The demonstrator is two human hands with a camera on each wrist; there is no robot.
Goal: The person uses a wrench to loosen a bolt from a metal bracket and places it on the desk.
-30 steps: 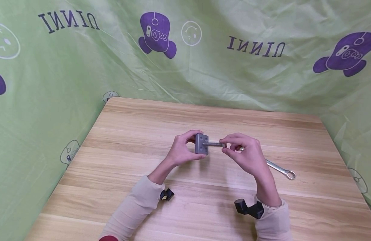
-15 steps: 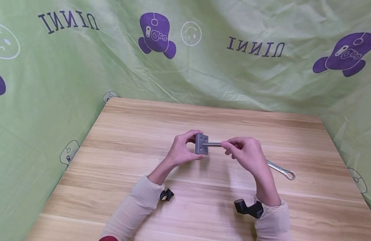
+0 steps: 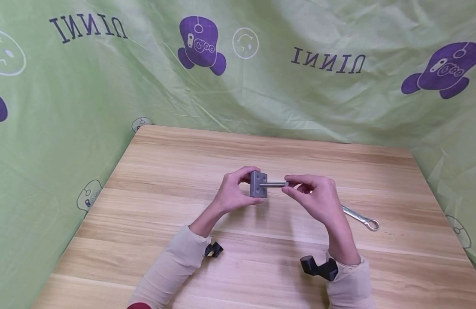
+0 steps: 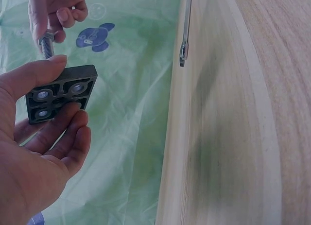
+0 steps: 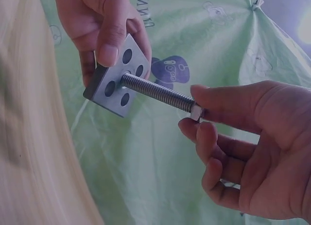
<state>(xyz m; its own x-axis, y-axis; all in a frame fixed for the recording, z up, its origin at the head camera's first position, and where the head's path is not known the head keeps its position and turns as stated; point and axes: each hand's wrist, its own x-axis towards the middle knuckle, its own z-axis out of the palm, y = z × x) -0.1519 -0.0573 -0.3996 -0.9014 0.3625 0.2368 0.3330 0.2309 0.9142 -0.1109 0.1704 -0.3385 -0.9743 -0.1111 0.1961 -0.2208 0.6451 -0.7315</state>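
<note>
My left hand (image 3: 231,193) grips a small grey block (image 3: 259,184) by its edges, thumb on one side and fingers on the other. Four round holes ring the middle of the block in the right wrist view. A threaded bolt (image 5: 158,93) stands out from the block's centre, pointing right. Its hex head (image 5: 196,112) is pinched between the thumb and fingertips of my right hand (image 3: 315,195). In the left wrist view the block's ribbed back face (image 4: 59,99) shows. How deep the bolt sits in the block cannot be seen.
A ring-ended wrench (image 3: 361,218) lies on the wooden table (image 3: 164,171), partly behind my right hand. Green printed cloth (image 3: 238,98) hangs round the table's back and sides. Black camera mounts (image 3: 319,268) sit on both wrists.
The right thumb and fingers have shifted round the bolt's head, rolling over it and back to a spread pinch. The left hand and the block have stayed in place.
</note>
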